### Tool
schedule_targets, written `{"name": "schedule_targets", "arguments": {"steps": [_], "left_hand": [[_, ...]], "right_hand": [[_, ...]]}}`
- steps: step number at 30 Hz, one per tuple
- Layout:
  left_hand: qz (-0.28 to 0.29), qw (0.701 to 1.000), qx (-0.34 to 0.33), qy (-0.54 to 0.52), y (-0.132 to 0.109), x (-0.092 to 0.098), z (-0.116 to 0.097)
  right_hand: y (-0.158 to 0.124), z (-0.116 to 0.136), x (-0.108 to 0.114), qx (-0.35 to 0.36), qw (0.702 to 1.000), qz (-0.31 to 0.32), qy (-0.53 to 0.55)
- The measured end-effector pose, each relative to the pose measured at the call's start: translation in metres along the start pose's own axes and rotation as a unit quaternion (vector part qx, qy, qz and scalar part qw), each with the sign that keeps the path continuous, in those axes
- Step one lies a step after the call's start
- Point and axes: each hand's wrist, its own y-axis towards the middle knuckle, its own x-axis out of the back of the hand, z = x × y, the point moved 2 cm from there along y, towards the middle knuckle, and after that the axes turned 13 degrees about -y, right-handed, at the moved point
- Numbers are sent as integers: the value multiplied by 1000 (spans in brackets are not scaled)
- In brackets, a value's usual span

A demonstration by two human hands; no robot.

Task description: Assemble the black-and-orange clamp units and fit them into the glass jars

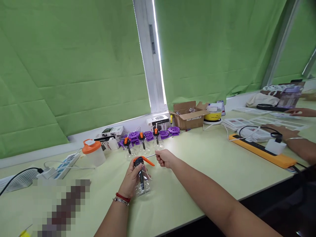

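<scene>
Gripping one clear bottle, between six and seven o'clock in view, with the left fingers wrapped around it below its black top; cannot tell if touching the desk. Pinching one thin rod near that top with the right fingers, closed tight. On the held bottle, one orange lever, pointing to four. Beyond it, toward twelve, three more bottles standing in a row. Behind these, at least four purple reels, exact count unclear. Toward half past one, one open carton; toward two, one yellow tub; toward ten, one cup; between two and three, a co-worker's two hands.
</scene>
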Motion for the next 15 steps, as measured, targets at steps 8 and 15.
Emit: {"name": "schedule_targets", "arguments": {"steps": [8, 15], "left_hand": [[-58, 993, 45, -90, 7, 5, 3], [-58, 992, 46, -101, 10, 7, 4]], "right_hand": [[3, -10, 4, 130, 991, 1, 38], [14, -14, 12, 86, 996, 7, 37]]}}
